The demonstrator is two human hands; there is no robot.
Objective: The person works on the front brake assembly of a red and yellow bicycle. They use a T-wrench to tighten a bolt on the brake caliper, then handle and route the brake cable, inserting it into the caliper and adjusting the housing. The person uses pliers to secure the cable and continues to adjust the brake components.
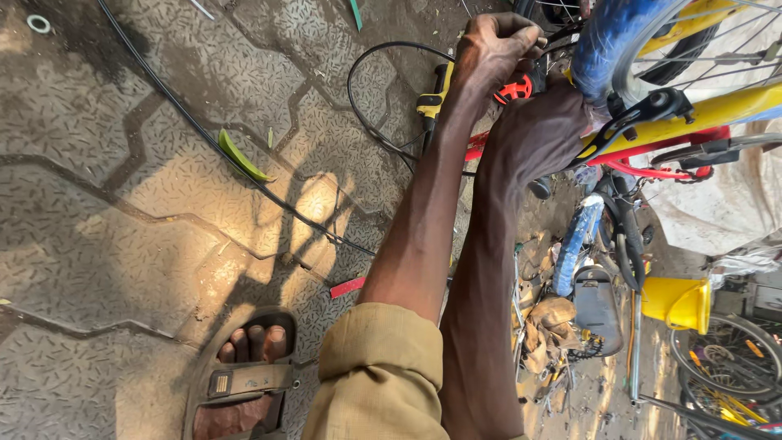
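Gripping a red plastic part (pixel 513 88) on the bicycle frame (pixel 717 110), left hand (pixel 497 45) fingers curled shut; right hand (pixel 542 130) beside it, grasp unclear.

Open paved floor (pixel 122 228) lies left of both forearms, crossed only by a thin black cable (pixel 244 175) and a green leaf (pixel 240 159). To the right it's crowded: yellow bicycle frame (pixel 717 110), blue tyre (pixel 607 41), spokes, brake parts.

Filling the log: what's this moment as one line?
left hand: gripping part by red disc | right hand: on yellow frame | cable: on floor
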